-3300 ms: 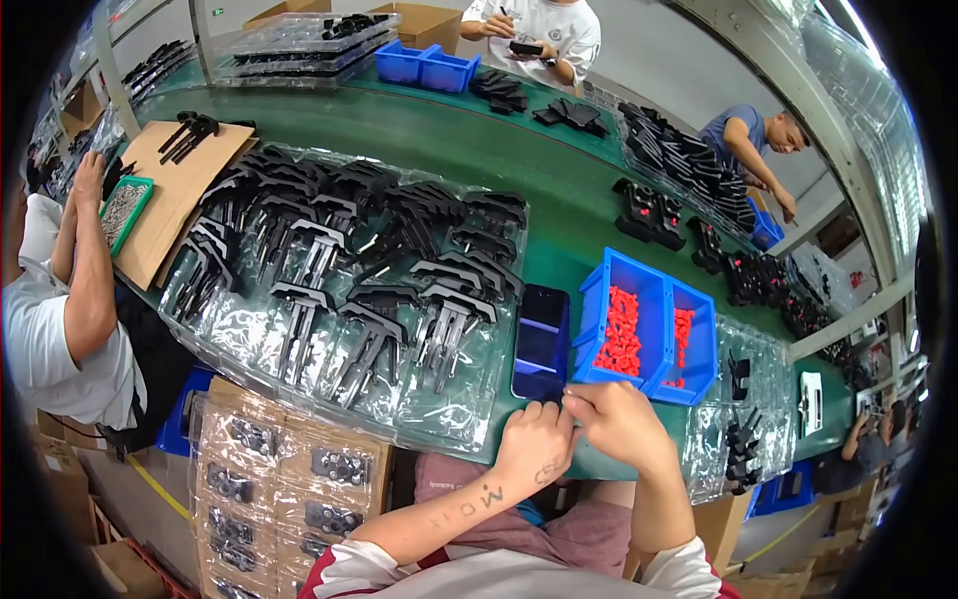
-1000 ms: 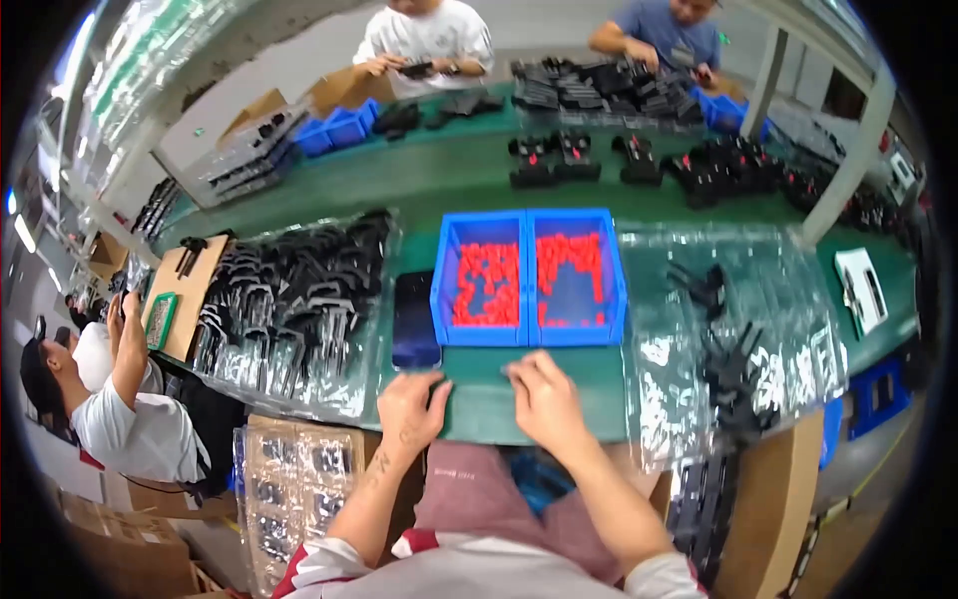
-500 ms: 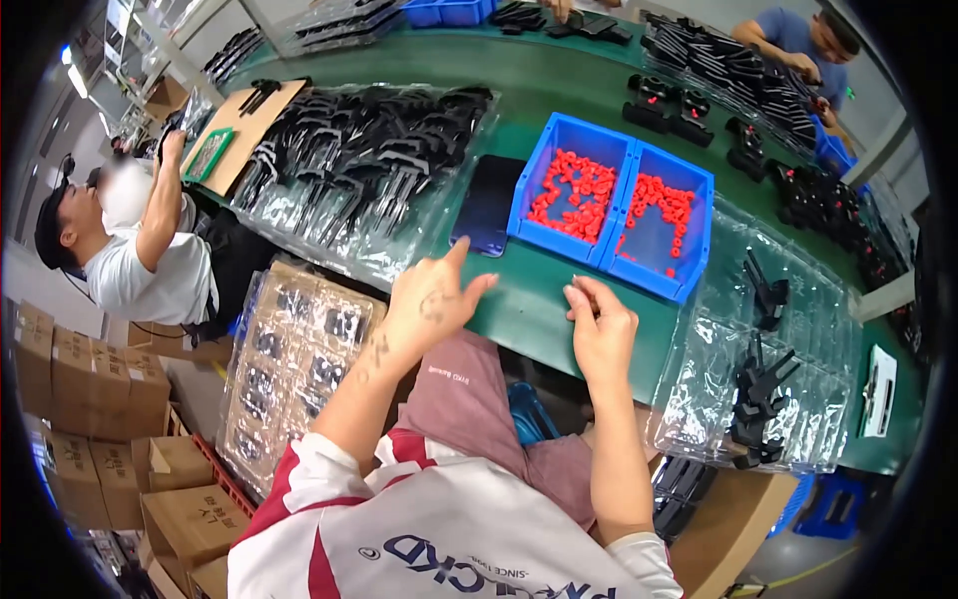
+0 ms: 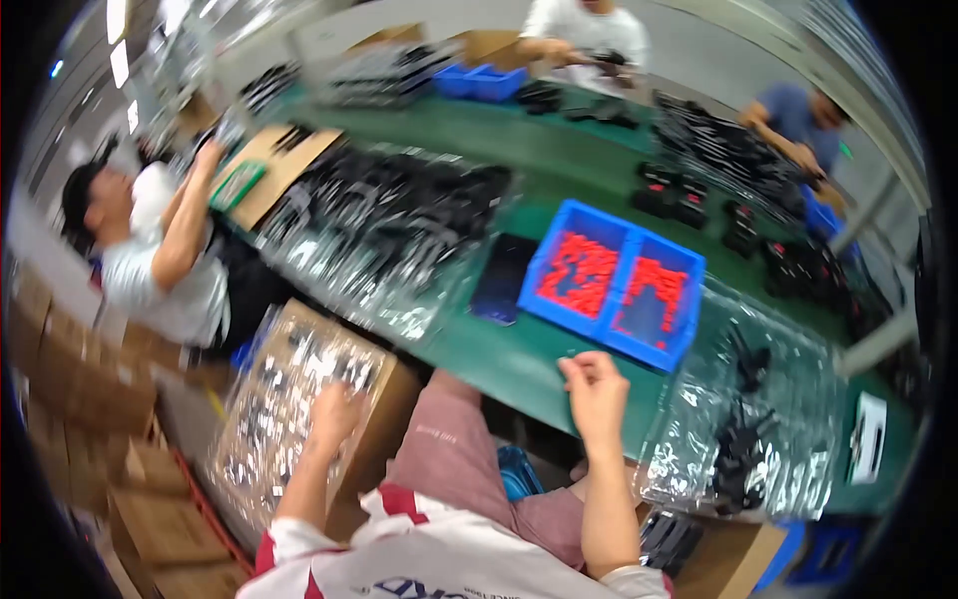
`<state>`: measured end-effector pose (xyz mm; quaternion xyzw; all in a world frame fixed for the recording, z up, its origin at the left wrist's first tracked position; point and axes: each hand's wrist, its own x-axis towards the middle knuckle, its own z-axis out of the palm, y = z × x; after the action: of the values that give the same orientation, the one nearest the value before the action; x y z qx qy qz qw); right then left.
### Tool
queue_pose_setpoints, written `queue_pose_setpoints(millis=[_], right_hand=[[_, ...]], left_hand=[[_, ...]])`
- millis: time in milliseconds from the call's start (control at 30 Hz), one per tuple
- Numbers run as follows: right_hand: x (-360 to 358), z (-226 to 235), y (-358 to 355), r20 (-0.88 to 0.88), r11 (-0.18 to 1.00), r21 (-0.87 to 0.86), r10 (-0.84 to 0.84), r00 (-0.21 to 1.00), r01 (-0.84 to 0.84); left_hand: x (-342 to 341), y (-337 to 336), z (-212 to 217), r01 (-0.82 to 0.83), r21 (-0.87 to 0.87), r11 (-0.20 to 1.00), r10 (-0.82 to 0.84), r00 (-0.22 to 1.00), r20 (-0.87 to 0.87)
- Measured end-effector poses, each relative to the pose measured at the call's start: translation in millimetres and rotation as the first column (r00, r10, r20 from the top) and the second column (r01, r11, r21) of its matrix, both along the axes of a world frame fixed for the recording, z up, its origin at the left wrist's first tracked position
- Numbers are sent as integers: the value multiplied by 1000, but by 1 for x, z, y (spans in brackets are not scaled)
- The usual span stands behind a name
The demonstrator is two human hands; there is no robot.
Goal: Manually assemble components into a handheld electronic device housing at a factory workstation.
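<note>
My left hand point(image 4: 337, 411) is over a cardboard box topped by a clear plastic tray point(image 4: 289, 399) of small dark parts. Its fingers look curled but are smeared by motion, so what they hold, if anything, does not show. Above the green table's near edge, my right hand point(image 4: 597, 399) has thumb and fingertips pinched together; anything between them is too small to make out. Just beyond it sits a blue two-compartment bin point(image 4: 611, 334) with small red parts point(image 4: 577, 275) in both sides. A dark phone point(image 4: 504, 280) lies left of the bin.
Clear plastic with black forked parts point(image 4: 384, 215) covers the left of the table. More black parts point(image 4: 743, 439) lie on a plastic sheet point(image 4: 798, 399) at right. Co-workers sit at left point(image 4: 165, 275) and across the table point(image 4: 589, 40). Cardboard boxes point(image 4: 165, 524) stand lower left.
My left hand has moved left and down from beside the phone to the tray on the box. My right hand stays near the bin, fingers pinched. The view has tilted up.
</note>
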<state>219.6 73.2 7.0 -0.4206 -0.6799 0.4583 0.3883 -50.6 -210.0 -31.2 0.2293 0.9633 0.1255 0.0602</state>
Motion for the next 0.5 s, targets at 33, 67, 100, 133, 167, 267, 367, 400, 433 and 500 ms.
queue_pose_setpoints(millis=[33,67,100,133,167,267,367,400,433,500], right_hand=[[1,2,0,12,1000,-9,8,1000,-7],[3,7,-1,18,999,-19,33,999,-33],[8,8,-2,11,1000,-26,-8,1000,8],[12,7,-2,-1,1000,-29,1,1000,-1],[13,9,-3,-14,999,-30,27,1000,-27],[8,5,-1,10,1000,-6,2,1000,-2],[-4,5,-1,78,999,26,44,996,-47],[-2,9,-1,85,999,-5,43,995,-43],[-1,5,-3,28,995,76,67,997,-68],[9,9,2,32,988,128,85,996,-88]], left_hand=[[-3,-11,4,-133,-55,990,140,979,146],[-16,-34,-18,-82,-223,971,86,996,6],[-8,-38,-14,-42,-308,950,60,997,48],[-1,-43,-8,-6,-394,919,45,995,90],[9,-47,-8,-27,-339,940,64,993,97],[16,-66,-24,-60,-291,955,103,986,133],[21,-78,-30,-183,-60,981,190,968,165],[41,-72,-19,15,71,997,-11,998,-63],[45,-71,-24,246,89,965,-193,898,-395],[52,-75,-34,334,73,940,-275,865,-420]])
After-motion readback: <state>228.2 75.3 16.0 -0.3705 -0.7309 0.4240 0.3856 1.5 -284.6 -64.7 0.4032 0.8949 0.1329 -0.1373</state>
